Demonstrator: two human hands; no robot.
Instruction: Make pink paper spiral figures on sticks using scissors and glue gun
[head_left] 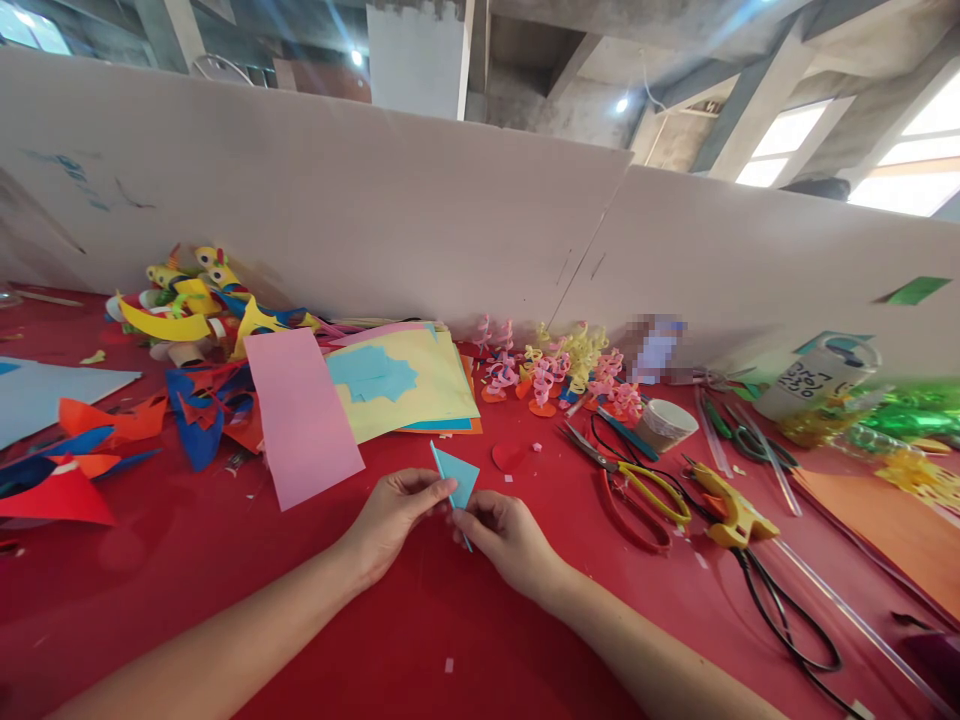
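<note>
A small folded piece of light blue paper (459, 474) stands between my two hands over the red table (225, 570). My left hand (397, 512) pinches its left edge with the fingers closed. From the right, my right hand (504, 532) grips its lower part, fingers closed too. A pink sheet (301, 412) lies just left of the hands. Behind it a yellow sheet (420, 385) carries a light blue cut-out (371, 374).
Coloured paper scraps and paper figures (187, 320) are piled at the back left. Pink and yellow paper curls (559, 370) stand at the back. To the right lie scissors (637, 485), a yellow glue gun (731, 505) with a black cord, a tape roll (664, 420) and orange sheets (892, 520). A white partition (375, 220) closes off the far side.
</note>
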